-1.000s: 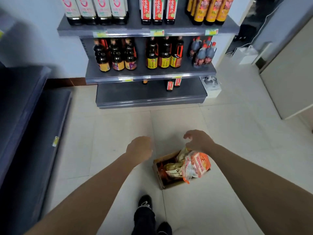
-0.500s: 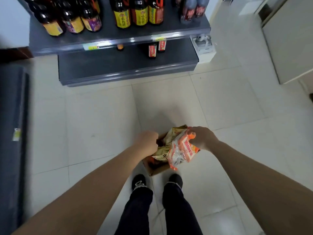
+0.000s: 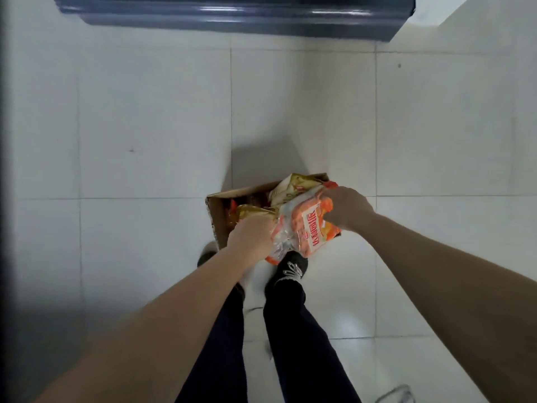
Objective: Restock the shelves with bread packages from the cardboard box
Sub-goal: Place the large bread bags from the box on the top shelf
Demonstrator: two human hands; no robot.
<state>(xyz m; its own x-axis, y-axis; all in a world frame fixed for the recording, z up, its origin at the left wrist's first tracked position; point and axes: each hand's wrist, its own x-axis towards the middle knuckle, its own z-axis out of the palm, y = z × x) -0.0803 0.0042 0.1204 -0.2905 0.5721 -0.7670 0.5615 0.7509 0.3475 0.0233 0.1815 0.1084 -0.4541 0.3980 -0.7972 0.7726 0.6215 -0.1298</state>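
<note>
Bread package (image 3: pixel 305 229), long axis diagonal, near-left to far-right

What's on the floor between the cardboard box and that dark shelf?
Only bare white floor tiles between cardboard box and shelf, plus a shadow; head view.

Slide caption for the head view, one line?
Right hand grips an orange bread package above the cardboard box on the tiled floor; left hand reaches among gold packages.
</note>
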